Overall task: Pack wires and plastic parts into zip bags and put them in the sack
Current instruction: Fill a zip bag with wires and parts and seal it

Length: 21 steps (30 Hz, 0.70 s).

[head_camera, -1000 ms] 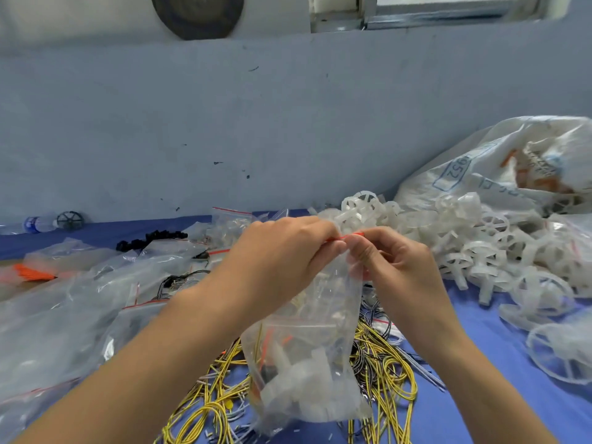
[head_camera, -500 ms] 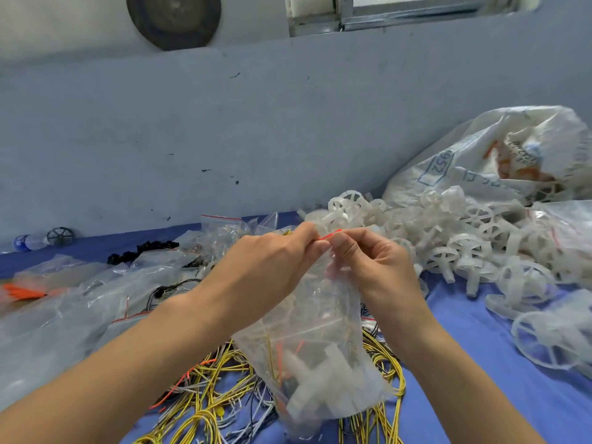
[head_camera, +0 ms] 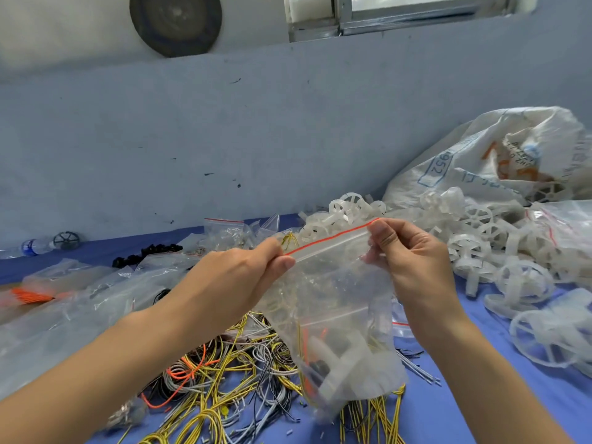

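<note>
zip bag (head_camera: 333, 302), already filled, hangs over the near wire pile (head_camera: 217, 389); left hand (head_camera: 237, 277) and right hand (head_camera: 413, 261) each pinch one end of its red strip (head_camera: 330, 240). sealing seems almost finished; putting it in the sack (head_camera: 480, 161), far right, is left.

This is a small packing workshop, plain and makeshift. A blue-covered surface (head_camera: 480, 395) runs along a scuffed, pale blue painted wall (head_camera: 224, 139). It carries bulk stock rather than household things. A tangled heap of yellow, grey and orange wires (head_camera: 224, 379) lies in the near middle, and a mound of white wheel-shaped plastic parts (head_camera: 480, 238) is piled to the right. On the left are slumped stacks of clear zip bags (head_camera: 64, 302) with red top strips, some already filled. A printed woven sack (head_camera: 474, 161) slumps against the wall at the far right. High on the wall are a metal-framed window (head_camera: 400, 11) and a dark round disc (head_camera: 175, 22).
</note>
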Each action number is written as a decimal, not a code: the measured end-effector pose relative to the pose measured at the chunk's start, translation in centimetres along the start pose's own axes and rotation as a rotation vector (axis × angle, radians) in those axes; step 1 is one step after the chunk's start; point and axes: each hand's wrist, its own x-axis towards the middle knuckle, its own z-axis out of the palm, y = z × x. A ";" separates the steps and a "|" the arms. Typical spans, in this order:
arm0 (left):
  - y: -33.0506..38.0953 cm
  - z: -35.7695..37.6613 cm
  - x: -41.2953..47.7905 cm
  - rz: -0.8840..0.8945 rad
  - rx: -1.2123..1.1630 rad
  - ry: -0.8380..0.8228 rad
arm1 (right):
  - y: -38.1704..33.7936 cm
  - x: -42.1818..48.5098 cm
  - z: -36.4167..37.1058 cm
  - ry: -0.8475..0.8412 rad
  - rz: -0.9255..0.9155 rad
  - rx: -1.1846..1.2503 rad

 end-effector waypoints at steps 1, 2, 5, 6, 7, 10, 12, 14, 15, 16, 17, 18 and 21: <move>-0.1 0.0 -0.1 0.007 -0.016 0.002 | 0.0 0.1 -0.3 0.011 0.003 -0.001; 0.0 0.0 -0.2 0.012 -0.032 0.004 | 0.0 0.2 -0.5 0.016 0.005 0.000; 0.2 -0.2 -0.1 0.035 -0.050 0.016 | -0.3 0.4 -1.1 0.026 -0.004 0.018; 0.3 -0.2 0.1 0.037 -0.055 0.017 | -0.5 0.5 -1.3 0.040 -0.005 0.024; 0.3 -0.3 0.3 0.034 -0.063 0.017 | -0.6 0.6 -1.5 0.055 -0.006 0.031; 0.8 -0.5 1.2 0.036 -0.085 0.018 | -1.4 0.7 -2.6 0.090 -0.023 0.038; 1.4 -0.5 2.0 0.038 -0.120 0.036 | -2.1 0.8 -3.3 0.119 -0.037 0.040; 2.5 -0.5 3.3 0.051 -0.153 0.069 | -3.0 0.9 -4.4 0.159 -0.044 0.034; 3.1 -0.5 4.1 0.063 -0.165 0.086 | -3.6 0.9 -5.1 0.181 -0.049 0.032; 3.8 -0.5 5.0 0.071 -0.177 0.098 | -4.1 1.0 -5.8 0.203 -0.058 0.026; 4.6 -0.5 5.9 0.078 -0.187 0.105 | -4.7 1.0 -6.8 0.227 -0.071 0.010; 5.6 -0.5 6.9 0.083 -0.203 0.107 | -5.4 1.0 -7.8 0.256 -0.088 -0.010; 8.8 -0.1 10.7 0.094 -0.312 0.074 | -7.9 1.7 -11.9 0.353 -0.158 -0.070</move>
